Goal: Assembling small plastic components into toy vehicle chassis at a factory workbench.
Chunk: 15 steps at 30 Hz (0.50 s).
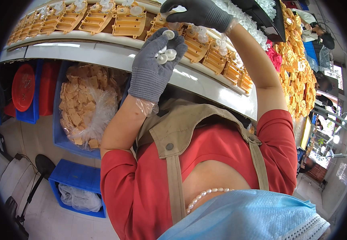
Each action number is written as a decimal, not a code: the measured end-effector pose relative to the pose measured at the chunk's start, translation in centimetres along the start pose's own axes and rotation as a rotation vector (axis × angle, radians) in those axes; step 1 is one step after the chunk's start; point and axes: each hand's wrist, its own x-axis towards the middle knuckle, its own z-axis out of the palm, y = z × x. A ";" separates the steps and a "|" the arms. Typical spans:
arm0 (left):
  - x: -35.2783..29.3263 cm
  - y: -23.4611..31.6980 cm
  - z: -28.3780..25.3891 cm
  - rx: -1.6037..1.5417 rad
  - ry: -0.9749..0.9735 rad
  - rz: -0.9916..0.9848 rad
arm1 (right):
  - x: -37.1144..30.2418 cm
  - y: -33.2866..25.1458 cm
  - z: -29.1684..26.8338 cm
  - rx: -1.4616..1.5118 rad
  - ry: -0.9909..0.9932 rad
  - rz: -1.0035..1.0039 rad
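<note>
Row of orange plastic moulded parts [127,20] along the curved white worktop [101,54], running edge to edge. Left hand [154,66] over the near edge, small white plastic discs [166,54] in it. Right hand [197,14] farther in, over the row. Blue plastic crates [75,176] on floor below the near edge.

A clear plastic bag [86,108] bulging with tan flat pieces sits in a blue bin [57,132] at centre left of the frame. Lower left, a second blue bin [71,176] holds a crumpled clear bag [79,198]. No labels, signs or screens can be made out.
</note>
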 end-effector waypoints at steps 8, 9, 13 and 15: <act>0.1 0.2 1.1 -0.094 0.021 -0.035 | -1.2 -2.0 -0.9 -0.074 0.128 -0.053; 0.7 0.2 0.1 -0.092 0.020 -0.032 | -1.6 -2.3 -1.0 -0.038 0.107 -0.147; 1.7 0.4 -2.2 -0.393 -0.500 -0.168 | -1.7 -4.8 -1.7 0.163 -0.033 -0.198; 1.3 0.5 -1.5 -0.345 -0.429 -0.130 | -1.2 -4.7 -1.5 0.125 -0.029 -0.243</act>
